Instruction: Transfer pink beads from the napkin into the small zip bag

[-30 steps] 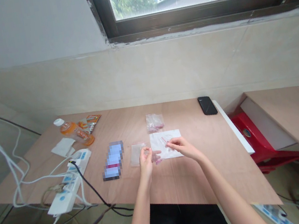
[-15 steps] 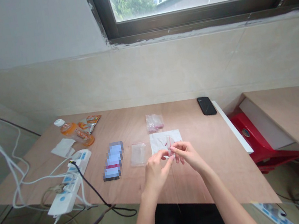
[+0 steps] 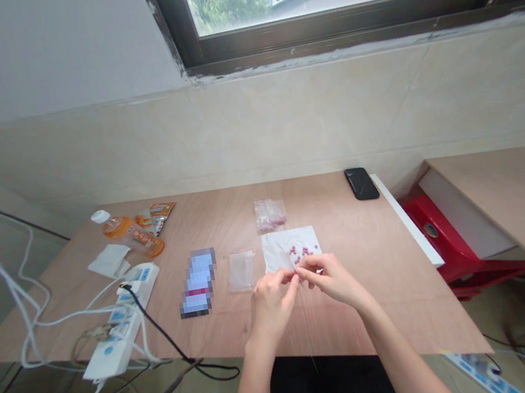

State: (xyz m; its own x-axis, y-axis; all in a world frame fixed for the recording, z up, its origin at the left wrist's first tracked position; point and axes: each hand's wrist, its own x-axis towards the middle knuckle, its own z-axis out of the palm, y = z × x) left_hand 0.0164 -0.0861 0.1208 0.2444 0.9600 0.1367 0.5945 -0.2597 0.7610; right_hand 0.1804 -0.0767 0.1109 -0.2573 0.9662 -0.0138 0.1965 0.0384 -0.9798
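My left hand (image 3: 271,298) and my right hand (image 3: 329,279) meet above the near edge of a white tissue (image 3: 276,248), thumbs and forefingers pinched tip to tip. What sits between the fingertips is too small to make out. Below them a thin thread (image 3: 315,364) hangs over the table's front edge, seemingly from the pinch. Several small pinkish-red beads (image 3: 305,251) lie scattered on the tissue, just beyond my fingers. A clear zip bag (image 3: 242,272) lies flat to the left of the tissue. Behind it is another clear bag (image 3: 270,214) with pinkish contents.
On the left of the wooden table (image 3: 383,304) lie a phone (image 3: 198,282), a power strip (image 3: 122,323) with cables, an orange drink bottle (image 3: 132,236), a snack packet (image 3: 160,216) and a folded tissue (image 3: 108,259). A black phone (image 3: 362,183) rests at the back right.
The clear strip that stood up between my fingertips no longer shows there. My fingers have closed together slightly lower, and more of the beads on the tissue are visible.
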